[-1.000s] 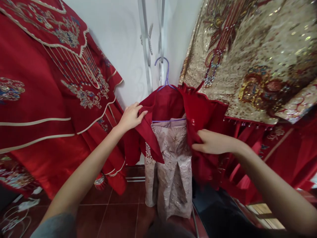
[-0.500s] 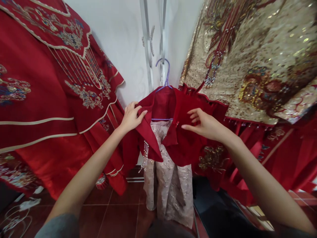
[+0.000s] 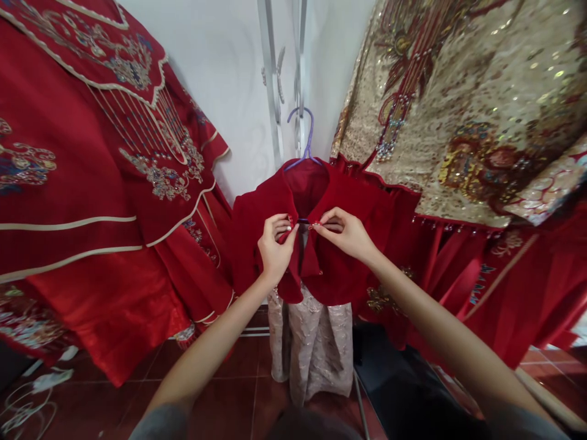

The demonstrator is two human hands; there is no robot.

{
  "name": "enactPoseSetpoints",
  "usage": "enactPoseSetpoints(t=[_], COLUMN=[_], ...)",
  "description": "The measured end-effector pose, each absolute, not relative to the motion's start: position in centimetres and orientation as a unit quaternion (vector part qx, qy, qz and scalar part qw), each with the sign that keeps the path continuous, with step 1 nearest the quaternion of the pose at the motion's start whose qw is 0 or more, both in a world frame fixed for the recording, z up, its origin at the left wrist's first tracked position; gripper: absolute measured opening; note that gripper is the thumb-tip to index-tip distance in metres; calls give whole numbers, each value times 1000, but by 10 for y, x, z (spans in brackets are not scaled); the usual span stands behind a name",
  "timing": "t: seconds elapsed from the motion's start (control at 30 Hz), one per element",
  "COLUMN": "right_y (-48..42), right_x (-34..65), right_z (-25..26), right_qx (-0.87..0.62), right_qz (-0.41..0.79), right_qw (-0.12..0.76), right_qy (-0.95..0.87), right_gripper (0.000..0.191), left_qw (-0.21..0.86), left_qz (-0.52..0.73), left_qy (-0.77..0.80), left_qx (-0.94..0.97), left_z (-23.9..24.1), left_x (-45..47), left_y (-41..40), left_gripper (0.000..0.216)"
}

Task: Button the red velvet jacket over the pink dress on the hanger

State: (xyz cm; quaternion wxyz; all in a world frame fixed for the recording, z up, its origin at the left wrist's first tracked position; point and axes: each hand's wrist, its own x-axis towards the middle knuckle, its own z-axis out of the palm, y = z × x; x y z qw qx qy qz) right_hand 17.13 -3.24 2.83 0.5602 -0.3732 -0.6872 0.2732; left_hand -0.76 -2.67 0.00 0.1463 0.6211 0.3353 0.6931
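A short red jacket (image 3: 247, 232) hangs on a purple hanger (image 3: 308, 143). My left hand (image 3: 276, 249) pinches its left front edge just below the collar, thumb against fingers. Opposite it, my right hand (image 3: 347, 233) pinches the right front edge at the same height. The two edges are close together with a narrow gap between them, where the hanger's bar shows. Small fastening details at the fingertips are too small to make out. Below the jacket hangs a pale pink patterned garment (image 3: 316, 348), its upper part hidden.
Embroidered red garments (image 3: 68, 183) hang at the left. A gold sequined garment (image 3: 426, 140) hangs at the right over red cloth. A white metal rack (image 3: 271, 79) stands against the wall. White cables (image 3: 27, 403) lie on the tiled floor, and a black object (image 3: 403, 385) is at lower right.
Both hands have come inward to the jacket's front, drawing its edges together. The left side, folded outward before, now lies forward. My right hand has gone from open to pinching.
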Motion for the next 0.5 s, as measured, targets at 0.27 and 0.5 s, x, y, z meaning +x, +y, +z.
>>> enactPoseSetpoints(t=[0.27, 0.5], right_y=[-34, -27], right_x=[162, 159], right_z=[37, 34], right_qx=[-365, -363], right_qz=[386, 345], right_qw=[588, 590], right_qy=[-610, -634], right_gripper=[44, 43], left_qw=[230, 225], left_qz=[644, 624], left_qy=[363, 363], left_qx=[633, 654], left_z=[15, 23], left_x=[-4, -4], left_y=[-18, -17], left_gripper=[13, 10])
